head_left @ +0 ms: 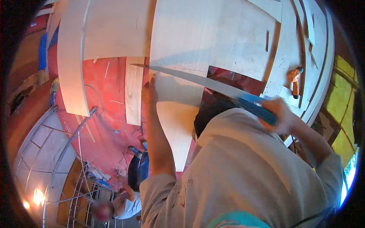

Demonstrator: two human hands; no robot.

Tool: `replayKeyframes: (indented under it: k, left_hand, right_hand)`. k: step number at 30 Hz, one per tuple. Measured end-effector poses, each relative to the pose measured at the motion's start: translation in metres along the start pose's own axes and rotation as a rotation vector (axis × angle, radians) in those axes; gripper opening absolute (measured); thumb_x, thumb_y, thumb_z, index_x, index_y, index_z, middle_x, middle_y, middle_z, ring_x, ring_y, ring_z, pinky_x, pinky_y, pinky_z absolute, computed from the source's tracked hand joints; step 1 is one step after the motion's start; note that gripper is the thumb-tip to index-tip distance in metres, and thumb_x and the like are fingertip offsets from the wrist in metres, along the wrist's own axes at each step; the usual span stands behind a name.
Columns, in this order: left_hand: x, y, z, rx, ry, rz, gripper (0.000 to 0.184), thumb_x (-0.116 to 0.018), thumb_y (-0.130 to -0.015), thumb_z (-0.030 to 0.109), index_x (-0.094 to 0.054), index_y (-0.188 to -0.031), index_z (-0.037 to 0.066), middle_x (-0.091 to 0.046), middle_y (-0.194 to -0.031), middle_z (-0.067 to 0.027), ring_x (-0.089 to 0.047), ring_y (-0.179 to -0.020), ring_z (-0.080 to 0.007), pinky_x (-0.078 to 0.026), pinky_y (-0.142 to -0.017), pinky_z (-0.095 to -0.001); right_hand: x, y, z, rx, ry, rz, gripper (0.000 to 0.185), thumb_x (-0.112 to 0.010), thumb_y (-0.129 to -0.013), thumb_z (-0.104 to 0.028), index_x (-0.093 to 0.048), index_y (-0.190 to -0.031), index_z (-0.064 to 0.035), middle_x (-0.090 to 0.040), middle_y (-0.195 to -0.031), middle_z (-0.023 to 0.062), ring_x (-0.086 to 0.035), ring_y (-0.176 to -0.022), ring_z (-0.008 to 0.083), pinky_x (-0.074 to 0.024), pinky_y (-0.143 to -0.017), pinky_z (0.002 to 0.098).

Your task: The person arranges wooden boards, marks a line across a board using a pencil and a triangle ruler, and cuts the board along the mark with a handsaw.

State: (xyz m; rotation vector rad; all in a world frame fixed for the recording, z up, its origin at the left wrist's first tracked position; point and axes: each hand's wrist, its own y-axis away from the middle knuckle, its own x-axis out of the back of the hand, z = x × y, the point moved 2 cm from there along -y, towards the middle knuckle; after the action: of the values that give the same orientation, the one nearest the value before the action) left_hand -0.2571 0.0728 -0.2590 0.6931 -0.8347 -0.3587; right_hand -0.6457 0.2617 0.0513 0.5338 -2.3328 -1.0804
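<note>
My right hand (279, 116) is closed round the blue handle of a handsaw (205, 81). Its long blade runs leftward across a pale wooden board (176, 114), and the tip reaches past the board's left edge. My left hand (150, 90) grips that same edge just below the blade, its thumb on top and the other fingers mostly hidden. The board narrows toward my body. Whether the teeth sit in a cut cannot be made out.
More pale boards (114, 30) lie ahead and to the left. An orange tool with a dark handle (294, 78) and a thin dark stick (267, 40) rest at the right. Far below, another person (129, 205) is beside metal scaffolding (78, 190) over a red floor (102, 125).
</note>
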Motion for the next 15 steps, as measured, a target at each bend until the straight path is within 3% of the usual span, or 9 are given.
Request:
replayKeyframes:
  k: [2, 4, 6, 7, 8, 9, 11, 13, 15]
  left_hand:
    - [0.002, 0.009, 0.018, -0.017, 0.079, 0.004, 0.078, -0.053, -0.095, 0.071, -0.074, -0.093, -0.004, -0.064, -0.074, -0.0116, -0.055, -0.073, -0.0205, -0.045, -0.07, -0.0372]
    - [-0.003, 0.009, 0.013, -0.039, 0.094, 0.022, 0.077, -0.053, -0.095, 0.071, -0.074, -0.095, -0.004, -0.066, -0.077, -0.0125, -0.057, -0.073, -0.0214, -0.045, -0.071, -0.0379]
    - [-0.004, -0.001, 0.004, -0.074, 0.11, 0.044, 0.077, -0.053, -0.096, 0.07, -0.075, -0.097, -0.003, -0.068, -0.08, -0.0135, -0.059, -0.074, -0.0222, -0.046, -0.071, -0.0386]
    - [-0.009, -0.009, -0.008, -0.032, 0.081, 0.054, 0.075, -0.055, -0.096, 0.068, -0.075, -0.098, -0.004, -0.069, -0.081, -0.0131, -0.059, -0.074, -0.0226, -0.046, -0.071, -0.0388]
    - [-0.012, -0.014, -0.013, 0.009, 0.056, 0.068, 0.073, -0.057, -0.096, 0.067, -0.075, -0.1, -0.004, -0.07, -0.082, -0.0127, -0.059, -0.074, -0.0229, -0.046, -0.072, -0.0391]
    - [-0.01, -0.013, -0.014, 0.006, 0.054, 0.075, 0.073, -0.057, -0.096, 0.067, -0.075, -0.1, -0.004, -0.07, -0.082, -0.0127, -0.059, -0.074, -0.0229, -0.046, -0.072, -0.0391]
    - [-0.008, -0.011, -0.014, -0.019, -0.046, 0.08, 0.08, -0.051, -0.092, 0.076, -0.077, -0.105, 0.002, -0.074, -0.096, -0.024, -0.069, -0.096, -0.0408, -0.051, -0.084, -0.0477]
    - [-0.008, -0.014, -0.02, -0.006, -0.034, 0.056, 0.079, -0.051, -0.092, 0.076, -0.077, -0.103, 0.002, -0.074, -0.097, -0.0245, -0.069, -0.097, -0.0418, -0.051, -0.085, -0.0479]
    - [-0.012, -0.021, -0.024, 0.052, -0.031, 0.067, 0.08, -0.051, -0.091, 0.076, -0.076, -0.096, 0.0, -0.074, -0.096, -0.0252, -0.069, -0.096, -0.0413, -0.05, -0.085, -0.0472]
  right_hand:
    - [0.013, 0.053, 0.005, 0.107, 0.014, 0.076, 0.049, -0.076, -0.068, -0.024, -0.072, -0.115, -0.0102, -0.071, -0.081, 0.0107, -0.072, -0.07, 0.0264, -0.057, -0.07, 0.0382]
    - [0.015, 0.061, -0.005, 0.093, 0.05, 0.082, 0.054, -0.079, -0.063, -0.024, -0.072, -0.115, -0.011, -0.073, -0.084, 0.0107, -0.074, -0.073, 0.025, -0.0578, -0.072, 0.037]
    - [-0.005, -0.024, -0.012, -0.02, -0.012, -0.016, 0.039, -0.076, -0.073, -0.027, -0.073, -0.11, -0.0119, -0.072, -0.084, 0.0133, -0.073, -0.075, 0.0322, -0.0571, -0.071, 0.0419]
    - [-0.036, -0.102, 0.002, 0.236, 0.096, 0.108, 0.033, -0.072, -0.079, -0.028, -0.073, -0.107, -0.0114, -0.072, -0.085, 0.0147, -0.071, -0.074, 0.0354, -0.0564, -0.07, 0.0449]
    - [-0.061, -0.17, -0.002, 0.254, 0.143, 0.213, 0.032, -0.072, -0.08, -0.031, -0.074, -0.104, -0.0102, -0.072, -0.085, 0.018, -0.07, -0.074, 0.0385, -0.0562, -0.071, 0.0469]
    - [-0.066, -0.206, -0.024, 0.394, 0.009, 0.236, 0.019, -0.072, -0.082, -0.021, -0.072, -0.095, -0.0064, -0.069, -0.073, 0.0187, -0.07, -0.065, 0.0339, -0.0543, -0.061, 0.0436]
    - [-0.072, -0.218, -0.034, 0.507, -0.012, 0.335, 0.02, -0.073, -0.081, -0.022, -0.073, -0.094, -0.0067, -0.069, -0.074, 0.0201, -0.068, -0.066, 0.0386, -0.0548, -0.064, 0.0454]
    - [-0.061, -0.192, -0.05, 0.34, 0.083, 0.225, 0.024, -0.074, -0.079, -0.022, -0.073, -0.097, -0.0062, -0.07, -0.076, 0.0199, -0.068, -0.069, 0.0407, -0.055, -0.066, 0.0465]
    - [-0.043, -0.129, -0.027, 0.31, 0.154, 0.23, 0.024, -0.073, -0.079, -0.021, -0.072, -0.098, -0.0062, -0.07, -0.077, 0.0194, -0.068, -0.07, 0.0404, -0.0544, -0.065, 0.0469]
